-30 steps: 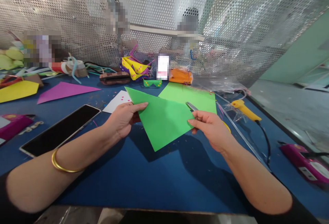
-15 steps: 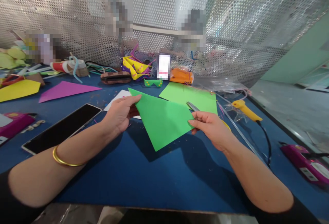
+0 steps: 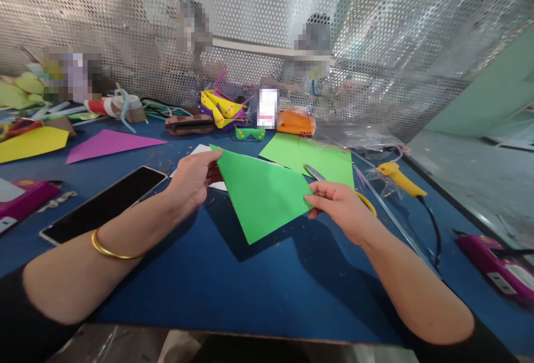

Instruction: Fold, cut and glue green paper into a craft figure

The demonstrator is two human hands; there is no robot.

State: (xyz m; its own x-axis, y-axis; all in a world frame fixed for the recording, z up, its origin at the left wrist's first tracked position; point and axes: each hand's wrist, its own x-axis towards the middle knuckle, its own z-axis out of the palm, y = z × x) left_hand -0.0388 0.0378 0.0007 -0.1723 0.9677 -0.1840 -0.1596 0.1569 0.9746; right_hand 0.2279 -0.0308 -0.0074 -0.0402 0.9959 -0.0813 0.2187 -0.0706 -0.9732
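Note:
A sheet of bright green craft foam or paper (image 3: 265,193) is held tilted above the blue table (image 3: 250,296), its lowest corner pointing toward me. My left hand (image 3: 194,179) pinches its upper left edge, thumb on top and fingers behind. At the right corner, my right hand (image 3: 337,204) grips it between thumb and fingers. Just behind my right hand lie scissors (image 3: 315,172) with a yellow handle, partly hidden by the hand. A lighter green sheet (image 3: 325,154) lies flat beneath the scissors, and a white sheet (image 3: 217,186) shows partly behind my left hand.
A tablet or large phone (image 3: 104,204) lies to the left, near purple (image 3: 110,145) and yellow (image 3: 35,143) sheets. Green paper glasses (image 3: 250,133) and a brown pouch (image 3: 189,124) sit at the back. On the right are a yellow glue gun (image 3: 403,179) and a magenta power strip (image 3: 494,265).
The green sheet has shifted and tilted very slightly in my hands. The surroundings have moved a little in view; both hands keep hold of the sheet.

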